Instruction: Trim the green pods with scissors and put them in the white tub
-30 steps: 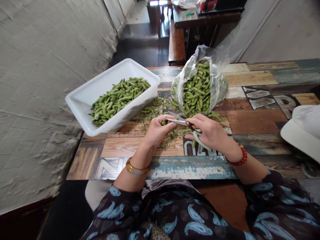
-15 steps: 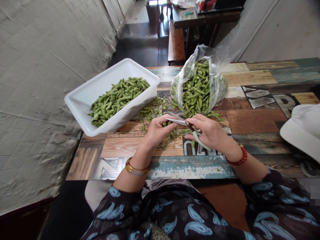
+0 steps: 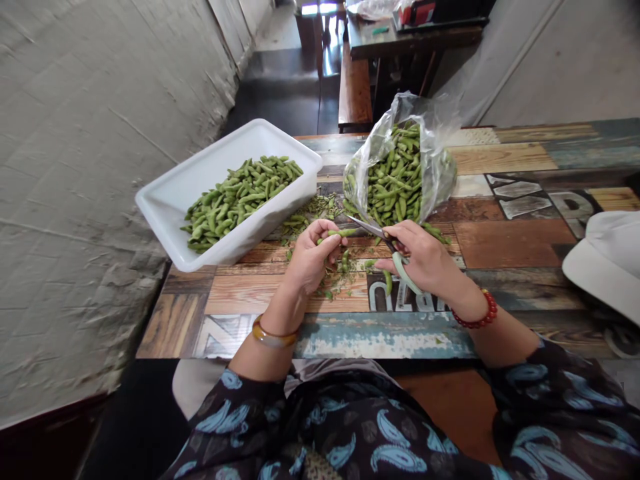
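Observation:
My left hand (image 3: 311,257) pinches a green edamame pod (image 3: 345,233) between thumb and fingers, its free end pointing right. In my right hand (image 3: 420,257) is a pair of scissors (image 3: 397,257) with pale green handles, the blades directed up and left, close to the pod's tip. The blades look nearly closed. Loose pods and green trimmings (image 3: 345,277) lie on the table beneath and between both hands. Behind them stands a clear plastic bag (image 3: 430,160) full of pods (image 3: 395,173). To the left, a white plastic tub (image 3: 165,193) holds a heap of pods (image 3: 245,193).
The patchwork wooden table (image 3: 510,237) has a white cap (image 3: 605,257) at its right end. A rough grey wall (image 3: 75,167) runs along the left. Beyond the table are a wooden bench (image 3: 355,87) and another table (image 3: 400,43) with items on it.
The scissors have swung from across my left fingertips to the pod's right end, blades closer together. My left hand has turned slightly, and the pod now sticks out to the right.

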Motion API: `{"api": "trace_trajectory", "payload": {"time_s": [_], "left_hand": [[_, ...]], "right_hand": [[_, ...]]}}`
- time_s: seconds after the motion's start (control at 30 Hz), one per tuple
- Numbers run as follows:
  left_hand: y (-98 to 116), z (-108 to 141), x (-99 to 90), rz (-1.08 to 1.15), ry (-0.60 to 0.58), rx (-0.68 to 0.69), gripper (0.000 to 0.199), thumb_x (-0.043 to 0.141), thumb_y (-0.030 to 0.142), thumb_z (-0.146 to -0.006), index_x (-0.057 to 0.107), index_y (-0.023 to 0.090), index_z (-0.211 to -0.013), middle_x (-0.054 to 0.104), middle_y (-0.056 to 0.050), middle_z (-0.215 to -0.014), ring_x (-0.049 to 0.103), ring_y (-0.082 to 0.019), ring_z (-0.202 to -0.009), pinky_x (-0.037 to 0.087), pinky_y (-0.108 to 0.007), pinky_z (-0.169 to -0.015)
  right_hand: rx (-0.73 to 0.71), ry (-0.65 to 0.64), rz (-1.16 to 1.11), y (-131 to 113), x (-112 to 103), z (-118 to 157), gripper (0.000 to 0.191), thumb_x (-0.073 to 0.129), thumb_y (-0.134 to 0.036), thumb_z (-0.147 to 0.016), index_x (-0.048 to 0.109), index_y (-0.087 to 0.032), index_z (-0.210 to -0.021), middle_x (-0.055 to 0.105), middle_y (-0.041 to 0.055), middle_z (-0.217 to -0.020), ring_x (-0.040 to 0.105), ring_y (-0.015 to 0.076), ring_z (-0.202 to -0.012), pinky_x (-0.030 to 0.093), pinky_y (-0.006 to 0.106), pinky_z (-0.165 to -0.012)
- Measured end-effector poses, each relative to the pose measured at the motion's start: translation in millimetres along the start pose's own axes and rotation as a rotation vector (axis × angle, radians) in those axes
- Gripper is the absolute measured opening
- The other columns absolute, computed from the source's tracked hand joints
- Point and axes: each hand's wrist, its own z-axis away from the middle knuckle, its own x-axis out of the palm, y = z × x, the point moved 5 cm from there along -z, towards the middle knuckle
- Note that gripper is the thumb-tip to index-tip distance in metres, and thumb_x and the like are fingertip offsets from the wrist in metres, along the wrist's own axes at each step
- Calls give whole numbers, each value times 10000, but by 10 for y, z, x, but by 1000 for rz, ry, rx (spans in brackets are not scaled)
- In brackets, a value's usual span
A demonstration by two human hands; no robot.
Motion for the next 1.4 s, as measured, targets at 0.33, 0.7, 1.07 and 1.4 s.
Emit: {"api": "trace_trajectory", "payload": {"time_s": [0.33, 0.7, 1.07, 1.4], "left_hand": [[-17, 6, 86, 66, -77, -15, 349, 822, 291, -672, 531, 165, -819, 699, 4, -689, 409, -29, -419, 262, -162, -405], [-48, 17, 99, 70, -99, -27, 347, 847, 325, -666, 574, 159, -800, 638, 20, -654, 392, -24, -433, 261, -171, -420], [113, -32, -103, 227, 10, -60, 343, 775, 397, -704, 500, 198, -755, 585, 18, -748, 465, -57, -515, 254, -170, -393], [87, -37, -63, -1060, -116, 293, 52, 727, 227, -753, 711, 185, -727, 635, -28, -695, 510, -149, -624, 368, -263, -610]], "right_hand": [[-68, -30, -54, -105, 60, -13, 477, 738, -451, -848, 574, -206, -1223, 629, 104, -1063, 625, 255, -911, 543, 391, -791], [-85, -16, -63, -112, 56, -10, 401, 669, -465, -899, 594, -210, -1198, 626, 87, -974, 609, 235, -830, 529, 361, -739], [-37, 101, 14, 19, -34, 11, 378, 658, -443, -909, 610, -214, -1206, 653, 97, -986, 645, 266, -889, 549, 392, -775], [-41, 79, 34, 6, -55, 2, 372, 666, -430, -906, 604, -216, -1204, 647, 87, -972, 637, 248, -854, 546, 371, -757]]}}
